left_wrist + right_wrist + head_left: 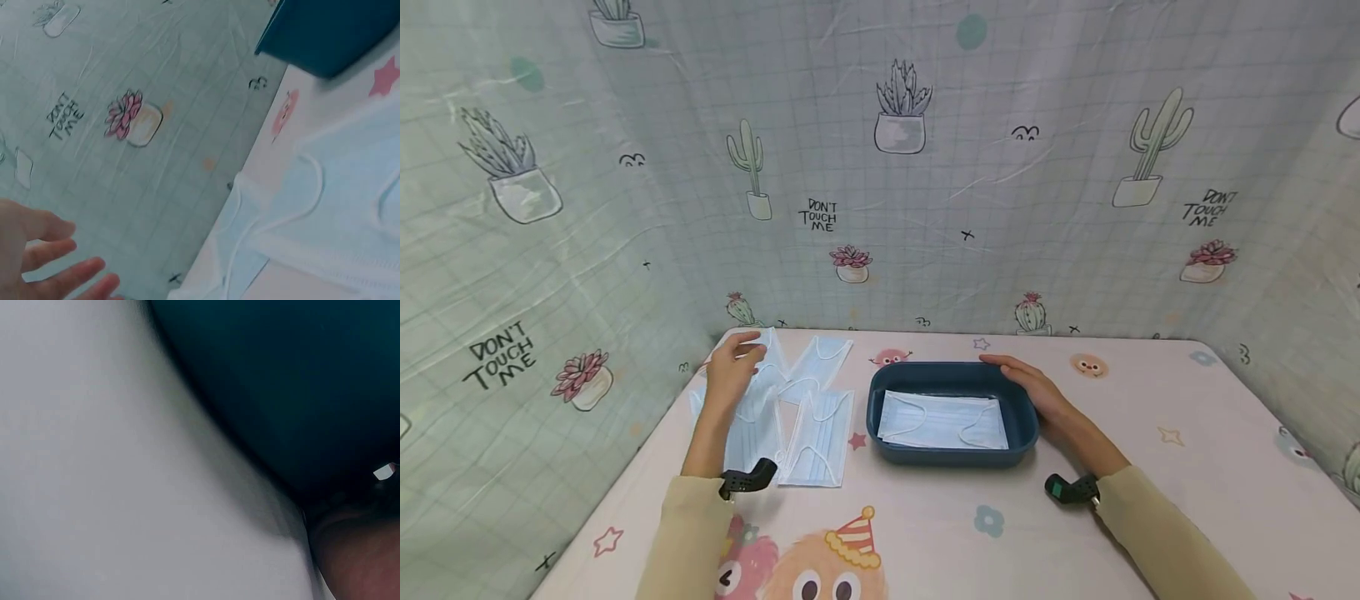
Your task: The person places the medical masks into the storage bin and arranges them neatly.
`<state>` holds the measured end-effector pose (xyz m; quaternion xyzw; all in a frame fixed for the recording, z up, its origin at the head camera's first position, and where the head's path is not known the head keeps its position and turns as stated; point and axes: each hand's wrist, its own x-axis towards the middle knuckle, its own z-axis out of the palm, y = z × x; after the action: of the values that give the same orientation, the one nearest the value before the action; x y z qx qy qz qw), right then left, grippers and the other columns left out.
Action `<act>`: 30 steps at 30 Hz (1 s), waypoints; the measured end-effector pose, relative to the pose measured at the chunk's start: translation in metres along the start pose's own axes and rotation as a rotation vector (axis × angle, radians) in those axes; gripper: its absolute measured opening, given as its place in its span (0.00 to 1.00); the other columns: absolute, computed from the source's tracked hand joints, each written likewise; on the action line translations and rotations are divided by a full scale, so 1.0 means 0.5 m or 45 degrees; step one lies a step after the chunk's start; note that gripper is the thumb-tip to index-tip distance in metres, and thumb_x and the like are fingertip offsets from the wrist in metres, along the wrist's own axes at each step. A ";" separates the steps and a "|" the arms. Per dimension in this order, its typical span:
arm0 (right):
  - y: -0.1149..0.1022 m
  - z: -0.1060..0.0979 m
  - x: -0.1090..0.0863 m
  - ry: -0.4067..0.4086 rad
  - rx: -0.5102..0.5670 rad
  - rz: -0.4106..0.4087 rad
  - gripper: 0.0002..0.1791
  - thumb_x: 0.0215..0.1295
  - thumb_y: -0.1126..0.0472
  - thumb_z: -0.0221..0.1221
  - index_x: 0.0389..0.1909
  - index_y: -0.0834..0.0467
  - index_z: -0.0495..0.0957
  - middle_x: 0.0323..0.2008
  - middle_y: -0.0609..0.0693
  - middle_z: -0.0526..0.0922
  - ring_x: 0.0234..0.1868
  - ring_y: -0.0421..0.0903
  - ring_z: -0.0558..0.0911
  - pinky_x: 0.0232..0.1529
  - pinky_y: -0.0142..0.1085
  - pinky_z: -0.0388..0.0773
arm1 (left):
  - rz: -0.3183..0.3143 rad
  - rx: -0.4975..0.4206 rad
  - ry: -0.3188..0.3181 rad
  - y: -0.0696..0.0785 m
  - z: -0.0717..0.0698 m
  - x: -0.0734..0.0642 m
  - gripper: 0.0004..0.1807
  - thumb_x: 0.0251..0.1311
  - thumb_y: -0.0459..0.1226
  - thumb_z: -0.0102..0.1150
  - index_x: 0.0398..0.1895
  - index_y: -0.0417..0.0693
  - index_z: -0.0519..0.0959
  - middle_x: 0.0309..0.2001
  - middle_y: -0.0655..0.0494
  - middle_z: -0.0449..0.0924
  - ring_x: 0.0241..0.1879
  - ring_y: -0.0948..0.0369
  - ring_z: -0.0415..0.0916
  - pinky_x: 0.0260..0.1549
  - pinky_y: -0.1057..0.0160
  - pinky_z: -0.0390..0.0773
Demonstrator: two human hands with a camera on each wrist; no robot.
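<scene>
My left hand (733, 371) hovers over the far left of several light blue face masks with white ear loops. Its fingers are loosely bent and apart, and nothing sits between them in the left wrist view. Among the masks, one mask (814, 442) lies at the near right and another mask (824, 360) at the back. A dark teal bin (951, 457) stands to their right, with a face mask (943, 419) lying flat inside. My right hand (1028, 385) rests against the bin's right end, fingers stretched along the back right rim; its thumb is hidden.
A pale pink tablecloth (1150, 492) with cartoon prints covers the table. Hanging sheets (940, 200) with cactus drawings enclose the back and both sides. Black wrist cameras (751, 477) are strapped to both wrists, below beige sleeves.
</scene>
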<state>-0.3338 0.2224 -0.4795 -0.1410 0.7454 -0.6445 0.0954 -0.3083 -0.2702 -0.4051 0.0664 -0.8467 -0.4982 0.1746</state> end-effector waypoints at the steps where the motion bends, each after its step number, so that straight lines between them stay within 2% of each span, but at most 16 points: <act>1: 0.000 0.000 0.000 -0.001 -0.003 0.000 0.26 0.84 0.52 0.42 0.77 0.52 0.66 0.82 0.54 0.58 0.85 0.58 0.48 0.82 0.62 0.40 | -0.029 0.051 0.027 -0.008 -0.013 0.001 0.23 0.74 0.41 0.55 0.68 0.44 0.75 0.60 0.36 0.82 0.57 0.43 0.81 0.42 0.68 0.79; 5: -0.001 -0.001 -0.001 -0.004 -0.027 -0.007 0.26 0.84 0.51 0.42 0.77 0.52 0.65 0.82 0.54 0.57 0.84 0.59 0.48 0.81 0.64 0.40 | -0.148 0.262 0.085 -0.043 -0.052 0.001 0.26 0.70 0.43 0.57 0.67 0.40 0.75 0.60 0.32 0.79 0.57 0.38 0.78 0.49 0.47 0.80; 7: -0.002 -0.001 -0.001 -0.005 -0.032 -0.013 0.26 0.84 0.51 0.41 0.78 0.52 0.65 0.82 0.55 0.57 0.84 0.59 0.48 0.81 0.64 0.40 | -0.201 0.330 0.093 -0.058 -0.065 0.000 0.27 0.68 0.43 0.59 0.66 0.37 0.75 0.61 0.30 0.78 0.58 0.36 0.76 0.53 0.39 0.78; 12: -0.002 -0.001 0.002 -0.010 -0.030 -0.029 0.26 0.85 0.52 0.41 0.78 0.54 0.65 0.82 0.55 0.58 0.84 0.58 0.49 0.82 0.62 0.41 | -0.281 0.455 0.043 -0.079 -0.092 -0.007 0.32 0.63 0.42 0.63 0.65 0.31 0.72 0.65 0.24 0.71 0.61 0.30 0.70 0.58 0.32 0.72; 15: -0.002 -0.001 0.003 -0.013 -0.036 -0.028 0.26 0.85 0.52 0.41 0.78 0.54 0.64 0.82 0.55 0.57 0.84 0.58 0.49 0.82 0.62 0.41 | -0.337 0.513 -0.005 -0.087 -0.104 -0.018 0.33 0.61 0.42 0.64 0.65 0.31 0.70 0.67 0.24 0.68 0.62 0.30 0.69 0.58 0.31 0.71; 19: -0.002 0.001 0.002 -0.015 -0.054 -0.018 0.27 0.85 0.52 0.40 0.78 0.54 0.64 0.82 0.56 0.57 0.84 0.59 0.48 0.82 0.63 0.41 | -0.374 0.573 -0.041 -0.095 -0.117 -0.030 0.32 0.62 0.43 0.63 0.63 0.30 0.70 0.64 0.24 0.70 0.58 0.31 0.71 0.53 0.33 0.74; 22: -0.002 0.002 0.001 -0.012 -0.063 -0.014 0.27 0.85 0.52 0.40 0.78 0.53 0.64 0.82 0.56 0.57 0.84 0.59 0.48 0.82 0.63 0.40 | -0.347 0.575 -0.051 -0.094 -0.123 -0.029 0.31 0.63 0.44 0.63 0.61 0.30 0.72 0.62 0.24 0.72 0.54 0.33 0.74 0.48 0.38 0.78; 26: -0.001 0.002 -0.001 -0.002 -0.064 -0.021 0.27 0.85 0.52 0.41 0.78 0.54 0.64 0.81 0.56 0.58 0.84 0.59 0.48 0.82 0.63 0.40 | -0.299 0.635 -0.051 -0.090 -0.128 -0.025 0.31 0.61 0.45 0.64 0.57 0.29 0.73 0.57 0.25 0.76 0.47 0.36 0.77 0.40 0.43 0.80; 30: -0.004 0.001 0.001 -0.007 -0.076 -0.022 0.27 0.85 0.52 0.40 0.78 0.54 0.64 0.82 0.56 0.58 0.84 0.59 0.48 0.82 0.63 0.39 | -0.331 0.721 -0.050 -0.100 -0.128 -0.029 0.29 0.59 0.42 0.66 0.54 0.26 0.74 0.54 0.25 0.78 0.46 0.35 0.77 0.40 0.41 0.78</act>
<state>-0.3338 0.2215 -0.4778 -0.1519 0.7628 -0.6224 0.0878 -0.2745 -0.3435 -0.4235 0.2105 -0.9394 -0.2619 0.0676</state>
